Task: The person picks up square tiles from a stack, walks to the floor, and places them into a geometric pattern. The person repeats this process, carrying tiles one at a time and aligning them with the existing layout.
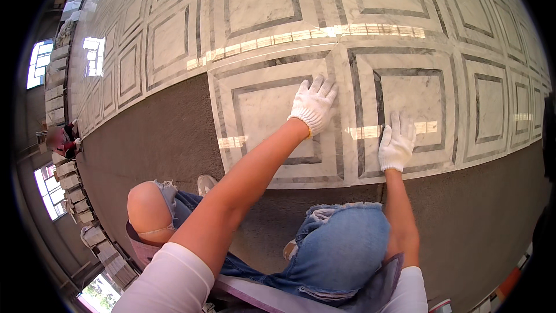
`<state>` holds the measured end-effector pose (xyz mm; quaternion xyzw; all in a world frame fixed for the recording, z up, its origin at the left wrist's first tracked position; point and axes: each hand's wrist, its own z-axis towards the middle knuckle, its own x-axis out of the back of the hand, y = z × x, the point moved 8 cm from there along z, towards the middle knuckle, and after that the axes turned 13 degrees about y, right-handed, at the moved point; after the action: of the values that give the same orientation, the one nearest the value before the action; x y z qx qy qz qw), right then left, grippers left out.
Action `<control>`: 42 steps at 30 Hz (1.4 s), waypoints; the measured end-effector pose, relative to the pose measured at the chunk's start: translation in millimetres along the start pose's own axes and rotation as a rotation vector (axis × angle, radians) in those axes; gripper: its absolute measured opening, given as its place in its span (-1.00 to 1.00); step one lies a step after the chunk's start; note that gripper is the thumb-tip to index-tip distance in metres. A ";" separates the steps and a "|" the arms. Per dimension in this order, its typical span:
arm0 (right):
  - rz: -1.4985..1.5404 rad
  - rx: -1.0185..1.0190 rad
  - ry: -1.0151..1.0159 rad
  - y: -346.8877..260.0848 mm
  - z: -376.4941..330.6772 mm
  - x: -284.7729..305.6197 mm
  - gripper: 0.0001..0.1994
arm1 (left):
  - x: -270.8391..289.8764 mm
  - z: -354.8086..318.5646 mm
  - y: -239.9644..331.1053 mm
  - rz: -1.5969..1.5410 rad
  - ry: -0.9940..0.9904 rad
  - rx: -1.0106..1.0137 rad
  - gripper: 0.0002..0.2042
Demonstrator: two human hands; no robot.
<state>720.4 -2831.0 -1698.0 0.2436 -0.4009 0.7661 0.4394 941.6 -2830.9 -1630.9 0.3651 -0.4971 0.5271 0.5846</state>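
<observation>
I crouch at the edge of a floor of polished white marble tiles with grey square frame inlays. My left hand, in a white knit glove, lies spread on one marble tile, near its upper right part. Flat on the neighbouring tile to the right rests my right hand, also gloved, its fingers pointing away from me. Neither hand holds anything. The two tiles lie side by side with a thin seam between them.
Dark rough ground borders the tiles at left and in front of me. More patterned tiles stretch away behind. At the far left a person is low by the tile edge, near stacked boxes or slabs along the wall.
</observation>
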 end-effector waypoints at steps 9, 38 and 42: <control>-0.024 -0.017 -0.035 1.2 3.0 -3.4 -0.63 | -19.7 31.0 -3.5 0.109 -0.072 0.031 -0.49; -0.032 -0.001 0.034 5.9 5.1 -19.6 -0.67 | -15.8 -290.7 -232.6 -0.237 0.114 1.501 -0.44; -0.014 -0.009 0.060 1.5 6.9 -22.0 -0.66 | -11.8 -281.5 -234.0 -0.118 0.098 1.468 -0.43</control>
<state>730.1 -2847.6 -1710.7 0.2215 -0.3891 0.7681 0.4578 1226.7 -2607.8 -1686.9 0.6646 0.0308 0.7074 0.2386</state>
